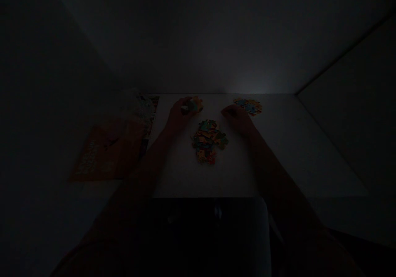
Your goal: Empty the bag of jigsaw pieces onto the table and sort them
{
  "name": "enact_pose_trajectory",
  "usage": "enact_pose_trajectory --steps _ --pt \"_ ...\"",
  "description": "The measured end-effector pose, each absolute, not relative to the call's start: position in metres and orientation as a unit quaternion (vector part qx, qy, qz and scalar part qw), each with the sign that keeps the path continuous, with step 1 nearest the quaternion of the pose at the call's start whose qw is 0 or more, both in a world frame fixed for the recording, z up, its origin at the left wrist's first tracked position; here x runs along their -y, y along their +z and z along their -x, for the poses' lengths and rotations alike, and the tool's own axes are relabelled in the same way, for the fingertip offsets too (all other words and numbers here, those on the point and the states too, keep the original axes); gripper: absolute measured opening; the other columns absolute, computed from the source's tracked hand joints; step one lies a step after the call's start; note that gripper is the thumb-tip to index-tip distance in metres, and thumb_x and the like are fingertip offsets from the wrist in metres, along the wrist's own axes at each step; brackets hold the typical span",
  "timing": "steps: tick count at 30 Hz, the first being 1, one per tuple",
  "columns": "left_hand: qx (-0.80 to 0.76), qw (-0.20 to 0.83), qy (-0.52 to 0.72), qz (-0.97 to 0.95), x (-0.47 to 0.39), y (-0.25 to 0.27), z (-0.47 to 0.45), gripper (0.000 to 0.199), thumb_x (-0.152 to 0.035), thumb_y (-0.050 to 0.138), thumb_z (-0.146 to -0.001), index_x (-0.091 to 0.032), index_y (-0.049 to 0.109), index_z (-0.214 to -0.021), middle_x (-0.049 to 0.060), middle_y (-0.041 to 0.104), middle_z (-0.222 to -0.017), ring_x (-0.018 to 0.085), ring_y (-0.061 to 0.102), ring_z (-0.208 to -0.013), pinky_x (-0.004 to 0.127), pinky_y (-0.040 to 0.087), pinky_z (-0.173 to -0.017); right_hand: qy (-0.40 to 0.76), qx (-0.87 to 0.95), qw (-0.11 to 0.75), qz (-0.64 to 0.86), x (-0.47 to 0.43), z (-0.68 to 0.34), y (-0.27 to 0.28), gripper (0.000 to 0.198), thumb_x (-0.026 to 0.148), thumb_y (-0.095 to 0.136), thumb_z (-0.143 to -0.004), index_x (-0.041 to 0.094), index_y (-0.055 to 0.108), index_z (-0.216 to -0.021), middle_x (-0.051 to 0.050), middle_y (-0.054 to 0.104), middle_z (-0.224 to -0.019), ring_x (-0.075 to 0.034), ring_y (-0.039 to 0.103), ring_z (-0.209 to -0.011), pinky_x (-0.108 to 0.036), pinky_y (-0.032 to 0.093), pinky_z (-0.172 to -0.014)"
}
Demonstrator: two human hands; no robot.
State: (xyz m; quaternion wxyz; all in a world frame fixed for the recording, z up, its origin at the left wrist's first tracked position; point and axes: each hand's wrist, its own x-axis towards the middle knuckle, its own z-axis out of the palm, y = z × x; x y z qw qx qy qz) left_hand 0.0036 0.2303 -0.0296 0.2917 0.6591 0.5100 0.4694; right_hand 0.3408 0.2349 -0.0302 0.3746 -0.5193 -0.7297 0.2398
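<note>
The scene is very dark. My left hand (178, 114) is at the far left part of the white table, its fingers and thumb curved round a small cluster of jigsaw puzzle pieces (196, 104). To the right, my right hand (237, 119) has its fingers curled together in a pinch; anything between them is too dark to make out. Just beyond its wrist side lies a heap of bluish and orange puzzle pieces (250, 105). A larger pile of mixed green, orange and red puzzle pieces (206, 140) lies between my forearms, nearer to me.
An orange puzzle package (103, 151) with pale lettering lies on the left, with crumpled clear plastic (140, 106) behind it. A dark printed sheet (152, 120) sits beside the plastic. Walls rise behind and right of the white table (297, 153).
</note>
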Motion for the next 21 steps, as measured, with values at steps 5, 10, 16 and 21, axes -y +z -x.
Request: enact_pose_trajectory --steps 5,10,16,21 --pt "-0.431 0.346 0.483 -0.679 -0.224 -0.023 -0.013 0.085 -0.045 0.1 -0.099 -0.027 0.07 -0.176 0.008 0.086 -0.125 0.023 0.081 -0.106 0.034 0.067 -0.096 0.281 0.731 0.432 0.447 -0.22 -0.302 -0.023 0.056 0.088 0.074 -0.109 0.033 0.082 -0.121 -0.01 0.086 -0.116 -0.033 0.077 -0.105 -0.05 0.065 -0.098" --pt "-0.412 0.388 0.459 -0.685 -0.218 -0.02 -0.016 0.094 -0.051 0.106 -0.094 -0.024 0.069 -0.175 -0.001 0.078 -0.092 0.02 0.077 -0.087 0.031 0.06 -0.08 0.315 0.703 0.452 0.448 -0.211 -0.277 -0.026 0.062 0.094 0.07 -0.107 0.032 0.074 -0.106 -0.007 0.084 -0.107 -0.031 0.074 -0.099 -0.049 0.063 -0.096" --pt "-0.411 0.424 0.459 -0.664 -0.213 -0.016 -0.017 0.069 -0.052 0.105 -0.093 -0.022 0.081 -0.151 0.005 0.086 -0.104 0.023 0.085 -0.098 0.035 0.067 -0.09 0.295 0.679 0.485 0.465 -0.224 -0.291 -0.023 0.057 0.087 0.074 -0.105 0.031 0.069 -0.093 -0.003 0.074 -0.09 -0.027 0.07 -0.09 -0.046 0.059 -0.088" --pt "-0.423 0.446 0.482 -0.623 -0.221 -0.019 -0.014 0.056 -0.056 0.093 -0.103 -0.019 0.085 -0.143 0.013 0.092 -0.12 0.025 0.088 -0.108 0.037 0.07 -0.097 0.204 0.566 0.573 0.556 -0.247 -0.358 -0.019 0.053 0.081 0.066 -0.112 0.032 0.059 -0.091 -0.003 0.065 -0.092 -0.028 0.067 -0.096 -0.048 0.061 -0.092"
